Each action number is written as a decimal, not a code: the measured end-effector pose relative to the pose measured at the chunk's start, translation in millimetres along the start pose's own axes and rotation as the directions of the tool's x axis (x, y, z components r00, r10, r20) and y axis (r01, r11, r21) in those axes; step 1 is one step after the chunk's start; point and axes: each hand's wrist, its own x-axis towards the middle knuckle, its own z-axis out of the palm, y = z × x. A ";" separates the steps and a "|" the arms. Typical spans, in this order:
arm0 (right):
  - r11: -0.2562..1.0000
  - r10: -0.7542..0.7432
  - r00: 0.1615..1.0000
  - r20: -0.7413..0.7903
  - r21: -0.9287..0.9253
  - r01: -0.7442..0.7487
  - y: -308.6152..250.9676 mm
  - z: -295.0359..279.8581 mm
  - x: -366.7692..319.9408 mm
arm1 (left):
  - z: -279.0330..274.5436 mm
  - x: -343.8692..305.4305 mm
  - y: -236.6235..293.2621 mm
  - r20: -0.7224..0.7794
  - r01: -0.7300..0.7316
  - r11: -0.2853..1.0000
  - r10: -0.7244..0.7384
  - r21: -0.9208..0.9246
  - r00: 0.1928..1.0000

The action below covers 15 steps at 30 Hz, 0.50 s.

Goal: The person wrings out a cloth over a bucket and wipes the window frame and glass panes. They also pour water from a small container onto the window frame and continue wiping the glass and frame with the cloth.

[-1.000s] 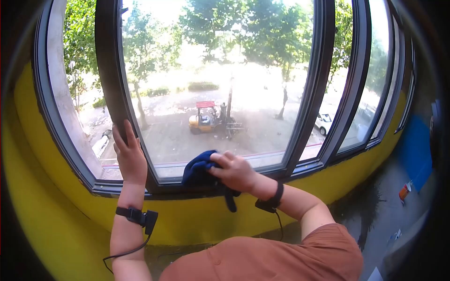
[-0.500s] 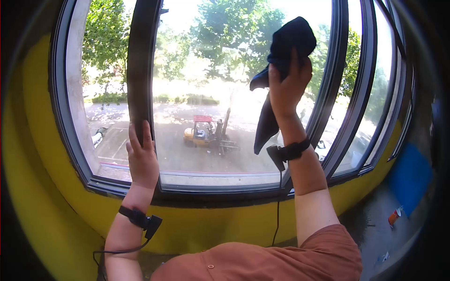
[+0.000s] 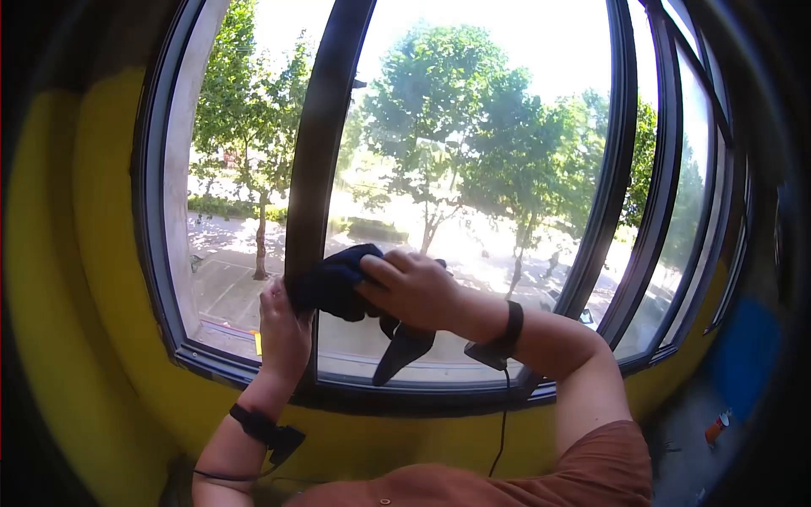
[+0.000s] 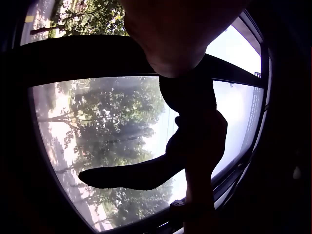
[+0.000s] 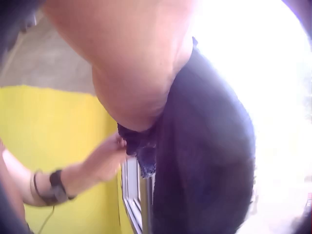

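Nearest, the right hand (image 3: 414,291) grips a bunched dark blue cloth (image 3: 338,283), fingers curled; it looks light, soft and unbreakable, best held by its thick folds, since the loose end dangles. The left hand (image 3: 285,334) is at the upright frame (image 3: 325,127), finger curl unclear. The cloth overlaps that frame, left of the farther pane (image 3: 351,355).

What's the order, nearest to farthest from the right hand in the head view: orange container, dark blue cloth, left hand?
1. Dark blue cloth: held in the right hand.
2. Left hand: left of the cloth, slightly lower.
3. Orange container: far off, lower right.
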 end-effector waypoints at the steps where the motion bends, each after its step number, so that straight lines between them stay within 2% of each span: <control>1: 0.998 0.061 0.997 -0.053 -0.026 -0.062 19.8 -10.2 7.4 | -3.8 -1.3 8.2 0.011 -0.003 0.997 0.003 0.076 1.000; 2: 0.990 0.129 0.991 -0.032 -0.052 -0.131 39.8 -32.0 17.6 | -6.3 -3.6 12.2 0.025 -0.008 0.988 0.004 0.152 1.000; 3: 0.969 0.123 0.982 -0.143 -0.198 -0.150 64.6 -44.4 24.7 | -5.4 -5.0 10.7 0.011 -0.016 0.989 0.015 0.144 1.000; 6: 0.826 0.243 0.934 -0.263 -0.449 -0.341 135.1 -96.9 41.6 | -6.8 -8.6 9.4 0.196 0.117 0.985 -0.140 0.126 0.971; 7: 0.778 0.244 0.915 -0.323 -0.498 -0.383 168.5 -106.6 43.6 | -0.4 -12.5 0.1 0.171 0.033 0.985 -0.062 0.168 0.983; 10: 0.635 0.278 0.830 -0.483 -0.555 -0.537 259.1 -137.1 50.4 | -0.5 -11.8 -0.3 0.206 0.011 0.984 -0.048 0.177 0.977; 11: 0.559 0.260 0.795 -0.549 -0.585 -0.587 293.9 -139.1 47.4 | -2.2 -10.5 4.0 0.262 0.050 0.972 -0.111 0.230 0.959; 12: 0.510 0.355 0.721 -0.595 -0.523 -0.683 329.0 -141.2 48.6 | -1.3 -10.4 3.5 0.274 0.045 0.972 -0.108 0.229 0.956; 13: 0.387 0.538 0.557 -0.632 -0.402 -0.830 367.7 -134.8 46.0 | -0.4 -10.7 2.3 0.285 0.040 0.973 -0.107 0.228 0.953; 14: 0.399 0.662 0.382 -0.644 -0.128 -0.908 375.5 -132.3 61.8 | 0.2 -10.0 0.9 0.288 0.025 0.977 -0.086 0.210 0.954; 15: 0.360 0.780 0.206 -0.591 0.155 -0.920 379.7 -128.6 75.8 | 4.8 -12.1 -4.0 0.267 -0.012 0.979 -0.043 0.203 0.963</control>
